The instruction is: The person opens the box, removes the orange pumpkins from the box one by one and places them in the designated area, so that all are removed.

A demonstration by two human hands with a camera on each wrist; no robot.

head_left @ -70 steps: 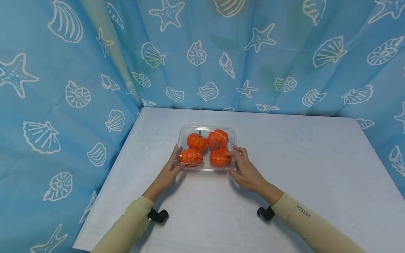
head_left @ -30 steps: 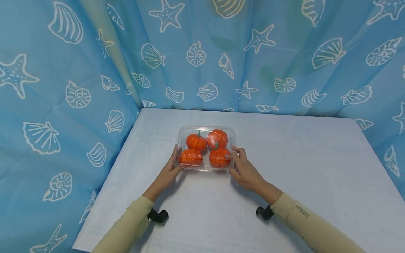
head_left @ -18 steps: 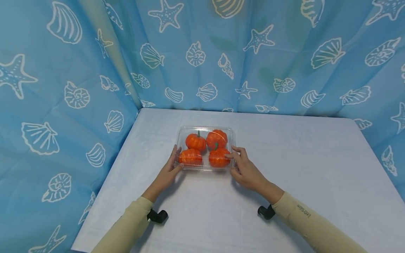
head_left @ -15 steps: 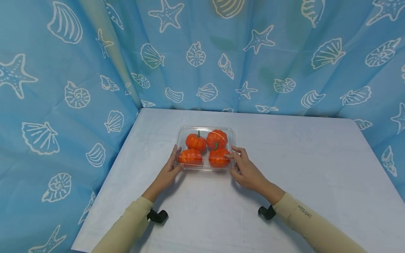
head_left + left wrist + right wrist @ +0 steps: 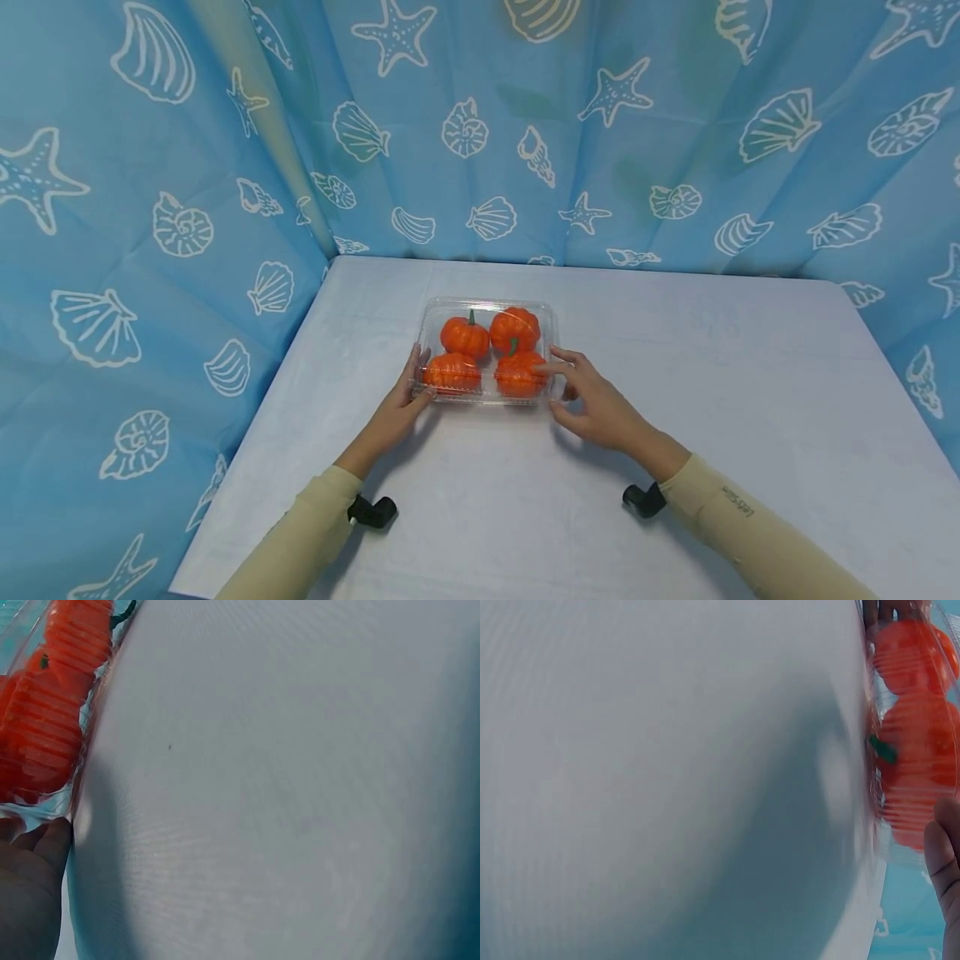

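Note:
A clear plastic clamshell box (image 5: 486, 398) lies on the table with several small orange pumpkins (image 5: 465, 337) inside, some with green stems. Its clear top covers them. At the box's near left corner, my left hand (image 5: 399, 410) holds the edge, thumb at the front and fingers along the side. My right hand (image 5: 596, 406) is at the near right corner, its index finger reaching over the top and its thumb apart from the front edge. The left wrist view shows the left fingertips (image 5: 54, 838) against the box's end. The right thumb (image 5: 940, 855) appears beside the box in the right wrist view.
A white cloth covers the table (image 5: 720, 400). Blue curtains (image 5: 465, 183) printed with white shells and starfish hang behind it and along its left side. Black wrist cameras (image 5: 372, 512) are strapped at both cuffs.
My right hand has shifted slightly right, and its thumb and fingers have spread from their hold on the box's right corner. The left hand and the box stay nearly still.

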